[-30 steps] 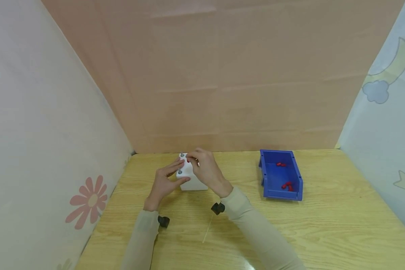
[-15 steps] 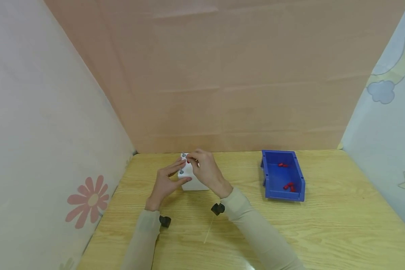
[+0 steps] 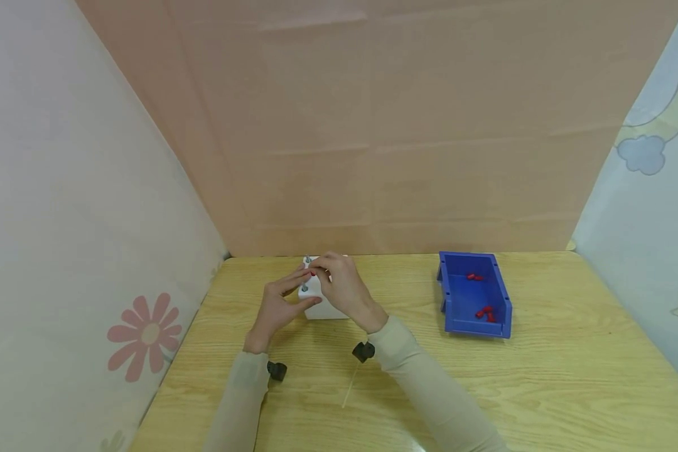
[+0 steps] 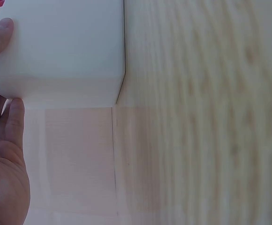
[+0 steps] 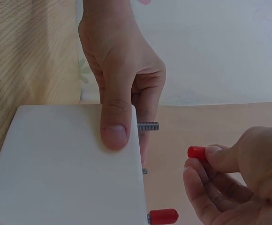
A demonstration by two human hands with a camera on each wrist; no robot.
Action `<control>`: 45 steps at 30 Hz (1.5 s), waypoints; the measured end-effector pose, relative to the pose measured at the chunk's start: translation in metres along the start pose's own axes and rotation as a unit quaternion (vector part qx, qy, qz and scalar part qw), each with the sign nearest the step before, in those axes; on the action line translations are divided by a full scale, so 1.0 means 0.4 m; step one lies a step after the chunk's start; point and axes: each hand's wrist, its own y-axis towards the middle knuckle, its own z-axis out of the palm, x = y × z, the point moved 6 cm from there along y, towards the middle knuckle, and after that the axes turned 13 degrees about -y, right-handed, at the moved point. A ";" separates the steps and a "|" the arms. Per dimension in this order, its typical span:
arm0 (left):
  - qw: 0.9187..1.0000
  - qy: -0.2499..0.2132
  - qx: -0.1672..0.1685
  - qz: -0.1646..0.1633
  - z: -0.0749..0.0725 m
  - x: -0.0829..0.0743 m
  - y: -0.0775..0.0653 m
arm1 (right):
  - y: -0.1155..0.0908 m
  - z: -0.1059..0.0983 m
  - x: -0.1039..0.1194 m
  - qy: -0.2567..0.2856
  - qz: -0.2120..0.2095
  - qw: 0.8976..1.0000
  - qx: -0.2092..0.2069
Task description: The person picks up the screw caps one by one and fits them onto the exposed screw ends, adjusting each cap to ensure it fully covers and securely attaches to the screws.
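A white block stands on the table, threaded metal studs sticking out of its top face. My left hand grips its left side, thumb on the front face and fingers at the back. Between thumb and fingertips my right hand pinches a small red cap, held apart from the studs in the right wrist view. Another red cap sits over one stud of the block. In the left wrist view, the left thumb lies against the white surface.
To the right stands a blue plastic bin with several red caps lying in two groups. The wooden table meets a brown backdrop behind and light decorated panels on both sides.
My right hand has shifted slightly with the red cap, which now shows a little further left near the left fingertips. The left hand keeps its grip on the white block.
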 end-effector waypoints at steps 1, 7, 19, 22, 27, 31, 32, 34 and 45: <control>1.000 0.001 0.000 -0.001 -0.001 0.000 0.000 | 0.000 0.001 0.001 0.000 0.000 1.000 0.001; 1.000 0.011 -0.003 0.001 -0.004 -0.001 -0.001 | -0.001 0.009 0.001 0.001 0.003 1.000 0.007; 1.000 0.000 -0.003 0.006 -0.005 0.002 -0.001 | -0.002 0.021 0.004 0.021 0.003 1.000 0.016; 1.000 0.000 -0.004 -0.004 -0.005 0.007 -0.001 | -0.002 0.022 0.006 0.023 0.000 1.000 0.013; 1.000 -0.005 -0.004 -0.008 -0.005 0.009 -0.003 | 0.000 0.025 0.010 0.027 -0.005 1.000 0.016; 1.000 -0.005 -0.005 -0.001 -0.005 0.003 -0.002 | 0.001 0.031 0.012 0.035 -0.006 0.999 0.023; 1.000 -0.004 -0.006 -0.001 -0.005 0.003 -0.003 | 0.001 0.033 0.012 0.036 -0.007 0.999 0.024; 1.000 -0.002 -0.009 -0.006 -0.006 0.004 -0.004 | 0.000 0.035 0.013 0.040 -0.008 0.999 0.026; 0.999 -0.017 -0.020 -0.041 -0.008 0.015 -0.011 | -0.002 0.045 0.017 0.040 -0.012 0.999 0.033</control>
